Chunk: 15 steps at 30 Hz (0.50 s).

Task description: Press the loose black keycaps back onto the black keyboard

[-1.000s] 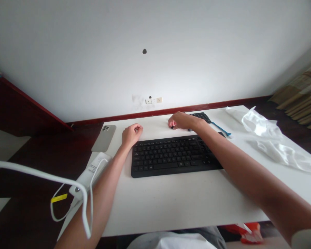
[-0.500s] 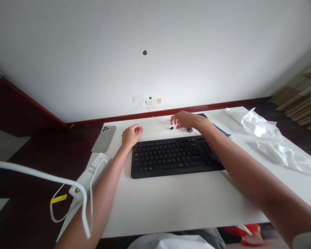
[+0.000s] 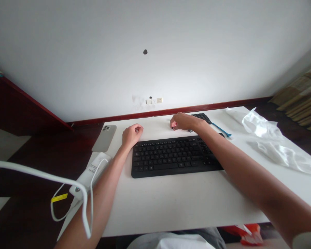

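Note:
My right hand (image 3: 182, 121) is lowered to the white tabletop behind the keyboard, its fingertips closed around a small black keycap (image 3: 173, 128) that shows only in part. My left hand (image 3: 132, 135) rests at the rear left corner of the black keyboard (image 3: 166, 157), fingers curled in and nothing visible in them. The keyboard lies flat, and my right forearm covers part of its number pad. Just right of my right fingers sits a small dark object (image 3: 190, 130), partly hidden under the wrist.
Behind my right wrist lies a black keyed piece (image 3: 203, 118), with a thin blue tool (image 3: 221, 129) beside it. A phone (image 3: 105, 138) and a white power strip (image 3: 94, 169) with a cable line the left edge. Crumpled clear plastic (image 3: 259, 124) is on the right.
My right hand has come down and its fingers have closed on the small black keycap, which lay loose on the table before. My left hand stays put.

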Motion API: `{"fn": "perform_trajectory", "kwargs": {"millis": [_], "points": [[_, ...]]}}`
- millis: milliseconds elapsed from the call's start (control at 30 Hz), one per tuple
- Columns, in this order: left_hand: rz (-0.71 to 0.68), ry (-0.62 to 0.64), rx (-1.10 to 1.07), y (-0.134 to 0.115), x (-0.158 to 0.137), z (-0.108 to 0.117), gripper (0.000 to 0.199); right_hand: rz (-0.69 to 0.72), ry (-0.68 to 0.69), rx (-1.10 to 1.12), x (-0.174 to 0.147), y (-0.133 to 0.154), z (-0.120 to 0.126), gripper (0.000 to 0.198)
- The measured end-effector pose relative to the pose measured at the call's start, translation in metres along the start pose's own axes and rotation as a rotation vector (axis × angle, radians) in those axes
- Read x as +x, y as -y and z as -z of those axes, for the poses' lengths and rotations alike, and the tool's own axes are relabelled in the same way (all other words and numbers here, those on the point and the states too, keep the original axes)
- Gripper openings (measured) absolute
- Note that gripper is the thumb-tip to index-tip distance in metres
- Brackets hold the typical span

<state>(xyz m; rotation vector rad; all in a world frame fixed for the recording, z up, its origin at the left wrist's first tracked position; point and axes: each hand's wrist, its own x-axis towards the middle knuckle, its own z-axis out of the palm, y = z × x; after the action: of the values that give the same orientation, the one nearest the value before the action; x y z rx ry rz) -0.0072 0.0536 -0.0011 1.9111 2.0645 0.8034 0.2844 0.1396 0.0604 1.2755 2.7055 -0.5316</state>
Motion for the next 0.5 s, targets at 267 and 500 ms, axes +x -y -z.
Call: {"fn": "perform_trajectory", "kwargs": {"millis": [267,500], "points": [[-0.001,-0.001,0.005,-0.001,0.000,0.001,0.018,-0.012,0.232,0.219,-0.026,0.012,0.028,0.015],[-0.005,0.003,0.001,0.000,0.000,0.001,0.018,-0.092,0.375,0.144,-0.038,0.038,0.033,0.008]]}}
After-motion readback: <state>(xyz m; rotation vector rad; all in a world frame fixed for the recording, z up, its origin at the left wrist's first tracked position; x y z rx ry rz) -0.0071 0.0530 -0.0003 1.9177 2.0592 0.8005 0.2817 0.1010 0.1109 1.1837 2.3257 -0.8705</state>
